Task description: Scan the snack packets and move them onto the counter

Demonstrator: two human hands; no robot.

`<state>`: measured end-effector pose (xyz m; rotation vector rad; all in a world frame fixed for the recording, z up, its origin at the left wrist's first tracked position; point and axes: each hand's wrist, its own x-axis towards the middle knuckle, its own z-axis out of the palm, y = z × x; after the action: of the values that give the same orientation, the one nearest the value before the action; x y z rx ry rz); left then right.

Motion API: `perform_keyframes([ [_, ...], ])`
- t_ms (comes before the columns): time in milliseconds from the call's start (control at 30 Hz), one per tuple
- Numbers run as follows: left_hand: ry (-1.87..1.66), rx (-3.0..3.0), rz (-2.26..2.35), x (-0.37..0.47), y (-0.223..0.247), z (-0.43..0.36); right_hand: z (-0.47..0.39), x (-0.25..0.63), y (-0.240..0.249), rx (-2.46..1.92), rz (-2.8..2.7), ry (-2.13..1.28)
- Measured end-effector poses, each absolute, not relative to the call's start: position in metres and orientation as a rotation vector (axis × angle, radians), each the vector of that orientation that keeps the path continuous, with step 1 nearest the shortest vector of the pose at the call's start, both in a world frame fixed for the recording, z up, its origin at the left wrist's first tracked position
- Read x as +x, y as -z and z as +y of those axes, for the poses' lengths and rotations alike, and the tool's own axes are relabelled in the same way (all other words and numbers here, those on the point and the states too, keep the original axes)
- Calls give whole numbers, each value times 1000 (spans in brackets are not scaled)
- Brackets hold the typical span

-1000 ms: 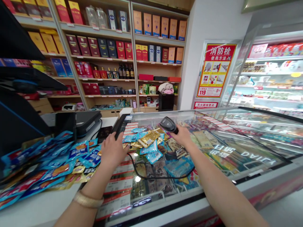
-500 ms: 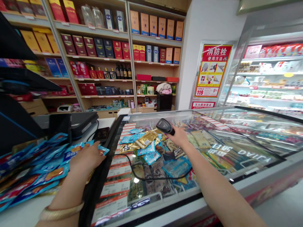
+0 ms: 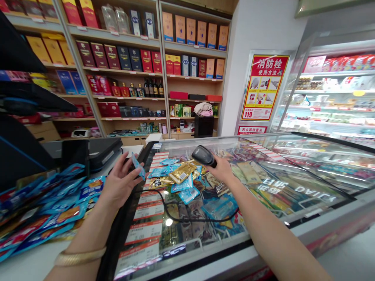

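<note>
My left hand (image 3: pixel 121 183) is raised over the freezer's left edge, fingers closed on a small blue snack packet (image 3: pixel 138 166) that stands nearly on edge. My right hand (image 3: pixel 222 168) grips the handle of a black barcode scanner (image 3: pixel 203 155), its head pointing left above the glass. On the glass below the scanner lies a loose pile of blue and gold packets, with a gold packet (image 3: pixel 183 172) on top and a blue packet (image 3: pixel 189 194) nearer me. Beside my left forearm, a heap of blue snack packets (image 3: pixel 64 212) covers the counter.
A glass-topped chest freezer (image 3: pixel 181 255) with price labels spans the middle and right. The scanner cable (image 3: pixel 187 221) loops across its glass. At left stand a dark monitor (image 3: pixel 17 144) and a black device (image 3: pixel 102 152). Shelves of boxes (image 3: pixel 123 58) line the back wall.
My left hand has lifted from the counter edge, turning the blue packet upright and away from the heap. My right hand and the scanner have hardly moved.
</note>
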<state>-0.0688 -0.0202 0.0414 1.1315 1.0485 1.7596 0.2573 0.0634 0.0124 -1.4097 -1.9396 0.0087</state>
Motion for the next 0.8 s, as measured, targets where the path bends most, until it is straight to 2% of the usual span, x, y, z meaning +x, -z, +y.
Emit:
perform_keyframes([
  [300, -1610, 1180, 830, -67, -40, -26, 46, 235, -19, -821, -2059, -312],
  [800, -1552, 1165, 819, -61, -39, -28, 25, 217, -26, -615, -2135, -691],
])
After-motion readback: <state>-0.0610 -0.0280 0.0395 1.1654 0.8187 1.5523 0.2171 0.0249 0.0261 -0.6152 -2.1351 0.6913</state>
